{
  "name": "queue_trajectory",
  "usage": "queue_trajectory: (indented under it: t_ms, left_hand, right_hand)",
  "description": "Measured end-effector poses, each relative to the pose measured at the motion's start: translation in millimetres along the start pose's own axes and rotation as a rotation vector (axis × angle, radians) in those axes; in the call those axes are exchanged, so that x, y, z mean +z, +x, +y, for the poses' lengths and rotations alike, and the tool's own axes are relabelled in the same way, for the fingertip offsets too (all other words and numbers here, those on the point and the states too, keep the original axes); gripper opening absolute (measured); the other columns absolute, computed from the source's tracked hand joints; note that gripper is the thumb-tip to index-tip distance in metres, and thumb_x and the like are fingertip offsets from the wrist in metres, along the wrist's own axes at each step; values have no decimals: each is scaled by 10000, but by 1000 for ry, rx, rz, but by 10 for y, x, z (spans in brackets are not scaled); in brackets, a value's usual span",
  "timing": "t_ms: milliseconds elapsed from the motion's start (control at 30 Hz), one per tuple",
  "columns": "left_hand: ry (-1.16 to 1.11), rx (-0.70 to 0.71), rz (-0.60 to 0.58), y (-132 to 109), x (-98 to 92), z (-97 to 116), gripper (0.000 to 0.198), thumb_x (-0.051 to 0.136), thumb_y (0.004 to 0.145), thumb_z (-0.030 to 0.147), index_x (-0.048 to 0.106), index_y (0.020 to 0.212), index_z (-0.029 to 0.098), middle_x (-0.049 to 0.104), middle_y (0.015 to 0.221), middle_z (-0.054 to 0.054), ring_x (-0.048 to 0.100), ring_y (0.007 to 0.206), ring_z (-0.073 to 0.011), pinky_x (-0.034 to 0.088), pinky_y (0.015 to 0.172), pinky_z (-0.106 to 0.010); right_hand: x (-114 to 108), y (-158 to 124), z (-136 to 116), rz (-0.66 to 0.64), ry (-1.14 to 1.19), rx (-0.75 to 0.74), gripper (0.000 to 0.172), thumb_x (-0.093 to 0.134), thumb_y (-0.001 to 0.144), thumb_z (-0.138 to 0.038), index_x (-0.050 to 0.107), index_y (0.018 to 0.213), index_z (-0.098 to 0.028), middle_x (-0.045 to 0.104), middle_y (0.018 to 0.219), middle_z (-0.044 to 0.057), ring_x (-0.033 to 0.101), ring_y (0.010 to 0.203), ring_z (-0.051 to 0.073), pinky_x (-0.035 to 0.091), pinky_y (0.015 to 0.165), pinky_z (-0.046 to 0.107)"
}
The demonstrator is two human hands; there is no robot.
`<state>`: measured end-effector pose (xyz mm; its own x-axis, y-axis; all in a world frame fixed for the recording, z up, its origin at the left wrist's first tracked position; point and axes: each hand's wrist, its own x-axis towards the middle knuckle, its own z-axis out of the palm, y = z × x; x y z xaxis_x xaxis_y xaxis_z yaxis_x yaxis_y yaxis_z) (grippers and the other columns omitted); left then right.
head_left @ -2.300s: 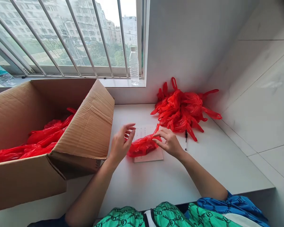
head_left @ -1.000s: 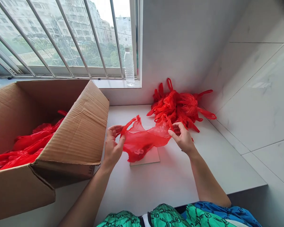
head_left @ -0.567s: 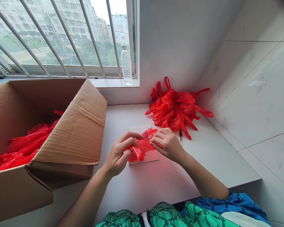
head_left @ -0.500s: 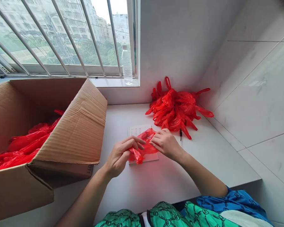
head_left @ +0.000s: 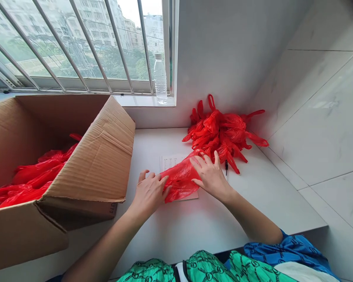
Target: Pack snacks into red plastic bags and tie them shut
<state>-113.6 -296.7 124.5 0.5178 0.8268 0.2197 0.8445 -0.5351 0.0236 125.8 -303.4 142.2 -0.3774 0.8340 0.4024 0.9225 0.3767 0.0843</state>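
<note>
A thin red plastic bag (head_left: 181, 178) lies stretched out over a printed paper (head_left: 170, 160) on the white counter. My left hand (head_left: 151, 192) rests at the bag's left end, fingers spread and lying flat. On the bag's right part is my right hand (head_left: 210, 174), its fingers apart and palm down. The bag covers most of the paper. Just behind my right hand a heap of red plastic bags (head_left: 220, 131), bunched up with loops sticking out, sits against the wall. A black pen (head_left: 226, 167) shows beside the heap, partly hidden.
At the left a large open cardboard box (head_left: 100, 156) holds more red plastic bags (head_left: 38, 172). A clear water bottle (head_left: 160, 80) stands on the window sill behind. Tiled wall (head_left: 326, 117) bounds the counter (head_left: 270, 199) on the right.
The bag, bunched in my left hand before, is now spread flatter across the paper. Both hands have opened their fingers, and my left hand has turned palm down.
</note>
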Motion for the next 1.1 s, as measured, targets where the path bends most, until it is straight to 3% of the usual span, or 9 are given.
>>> queue_trajectory:
  t_ms: [133,200,300,433,533,633,800,933,1100]
  left_hand:
    - [-58,118,23,27,49,65,512,616,831,256,572,1340,233,611,1363,-134,591,1203,-323,89,1188,-613]
    - [-85,138,-5,30,94,85,663,620,803,233,472,1449,227,499,1495,-135,492,1344,-334,-44,1202,-625]
    - [-87,149,-58,-1,158,61,765,637,740,193,444,1479,226,443,1542,-132,428,1401,-355,-161,1175,-643]
    - [-118,200,-52,-85,133,-22,600,579,728,82,630,1295,271,590,1416,-66,486,1353,-329,-217,1164,-620]
    - [-153,222,-24,-116,49,-58,405,566,768,74,711,1088,275,664,1303,-30,559,1273,-295,-208,1164,-629]
    - [-196,253,-18,-84,5,-47,134,614,870,273,729,940,271,670,1294,-25,550,1286,-296,-189,1165,-643]
    - [-96,87,24,66,143,-18,448,431,1010,329,701,670,219,706,1229,-65,511,1343,-289,-114,1197,-624]
    - [-8,35,31,157,270,-79,320,550,930,430,716,1001,165,546,1433,-211,434,1405,-325,-176,1160,-651]
    - [-56,75,-71,168,350,-188,904,664,778,593,378,1513,151,363,1568,-211,304,1479,-345,-266,1105,-650]
  right_hand:
    - [-104,35,-158,49,160,-180,187,521,987,-240,661,1111,-237,706,1077,77,584,1066,260,328,1075,504]
    - [13,88,-189,-80,177,-279,184,500,1000,-233,683,1001,-220,712,966,63,601,940,220,407,961,417]
    - [293,186,-102,-208,102,-241,215,616,934,-256,667,1130,-183,673,1197,122,585,1062,266,434,930,419]
    - [523,298,161,-261,86,-4,709,748,804,-347,488,1426,-128,419,1527,208,432,1316,392,391,1023,554]
    - [565,345,298,-308,263,10,527,592,882,-208,525,1404,-182,539,1451,137,512,1272,306,438,997,446]
    - [624,349,320,-248,439,103,413,472,892,-109,620,1259,-228,725,1119,71,642,1046,233,465,932,364]
    - [765,294,300,-105,681,229,420,477,757,-10,588,1120,-188,672,1127,70,649,1010,202,506,816,292]
    - [733,224,279,-169,643,44,384,426,751,26,654,941,-219,575,1302,50,620,1086,186,512,804,272]
    - [588,123,203,-285,381,106,452,521,908,-185,533,1358,-231,431,1507,109,526,1267,286,544,781,344]
